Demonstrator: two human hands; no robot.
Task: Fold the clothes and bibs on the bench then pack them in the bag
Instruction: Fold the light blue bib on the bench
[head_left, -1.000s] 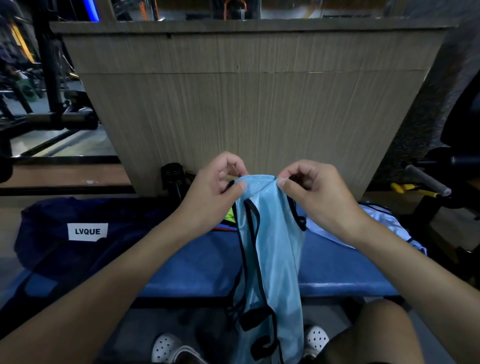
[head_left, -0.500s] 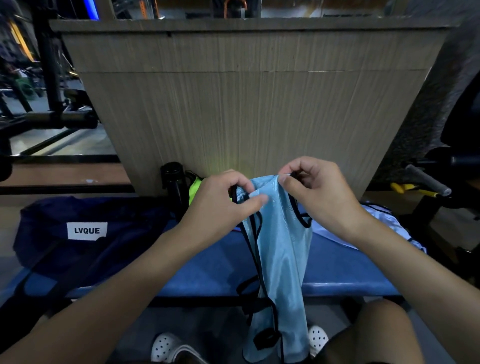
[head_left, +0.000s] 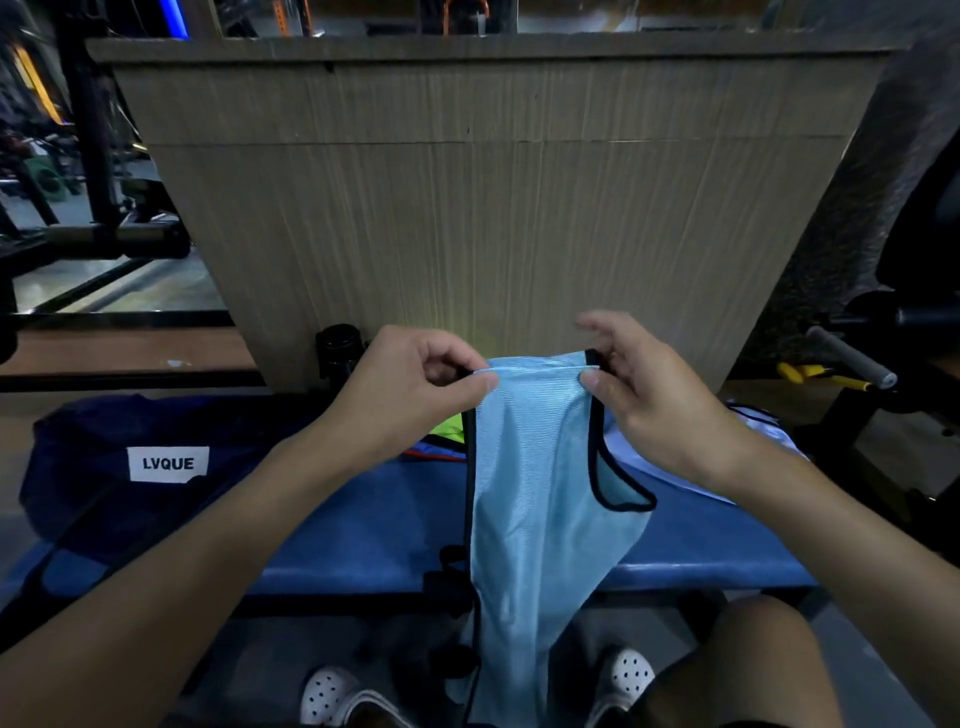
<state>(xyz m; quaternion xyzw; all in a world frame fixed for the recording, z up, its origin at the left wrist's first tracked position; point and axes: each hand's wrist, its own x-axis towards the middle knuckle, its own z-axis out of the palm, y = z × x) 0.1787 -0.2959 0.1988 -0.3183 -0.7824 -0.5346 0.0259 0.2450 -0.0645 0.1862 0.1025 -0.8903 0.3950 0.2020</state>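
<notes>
The left hand (head_left: 415, 384) and right hand (head_left: 654, 400) have drawn apart. A second ago their thumbs nearly met over the bunched top of the light-blue mesh bib with black trim (head_left: 530, 493). Now its top hem runs flat and taut from the left fingertips' (head_left: 485, 383) pinch to the right thumb. The right hand's upper fingers (head_left: 602, 327) have uncurled and lifted above the hem. Below the right thumb a black-edged armhole has opened out, and the bib hangs wider. The neon yellow-green cloth (head_left: 449, 428) now shows beneath the left fingers, not above them.
</notes>
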